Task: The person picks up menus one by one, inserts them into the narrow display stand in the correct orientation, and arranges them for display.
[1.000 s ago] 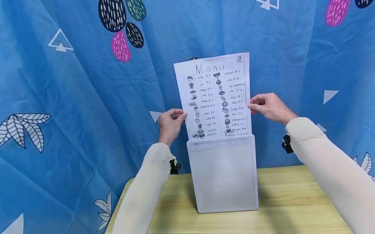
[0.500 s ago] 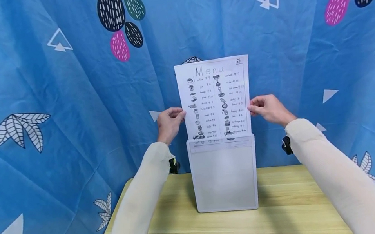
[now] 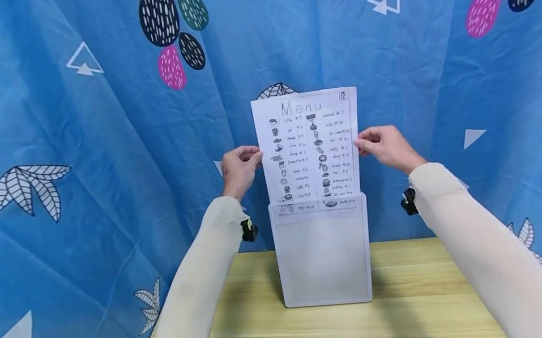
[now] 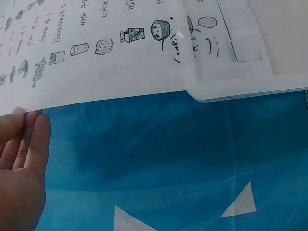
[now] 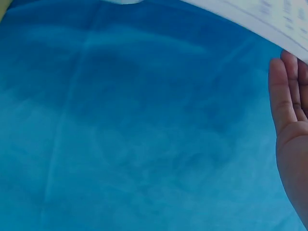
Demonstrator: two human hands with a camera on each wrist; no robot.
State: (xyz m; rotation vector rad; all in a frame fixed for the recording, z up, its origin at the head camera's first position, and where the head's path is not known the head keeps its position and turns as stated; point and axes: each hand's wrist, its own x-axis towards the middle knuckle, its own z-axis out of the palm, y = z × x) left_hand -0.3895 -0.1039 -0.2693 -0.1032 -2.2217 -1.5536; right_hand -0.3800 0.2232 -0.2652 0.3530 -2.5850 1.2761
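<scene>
A white menu sheet (image 3: 309, 147) with small drawings and prices stands upright in the head view. My left hand (image 3: 241, 171) pinches its left edge, and my right hand (image 3: 387, 148) pinches the right edge at about the same height. The sheet's lower end lies inside a clear, pale-rimmed sleeve (image 3: 323, 259) that stands on the table. Through the sleeve's top part the bottom rows of the menu show. In the left wrist view, the sleeve's corner (image 4: 197, 91) overlaps the paper, with the thumb and fingers (image 4: 36, 144) at the paper's edge.
A pale wooden table (image 3: 420, 286) bears the sleeve. Behind and at both sides hangs a blue patterned curtain (image 3: 91, 130), close behind the sheet. Dark wrist devices (image 3: 249, 230) sit at both cuffs.
The menu sheet has slid down, so more of its lower end is within the sleeve. Both hands now grip it nearer to its top. The sleeve stays in place.
</scene>
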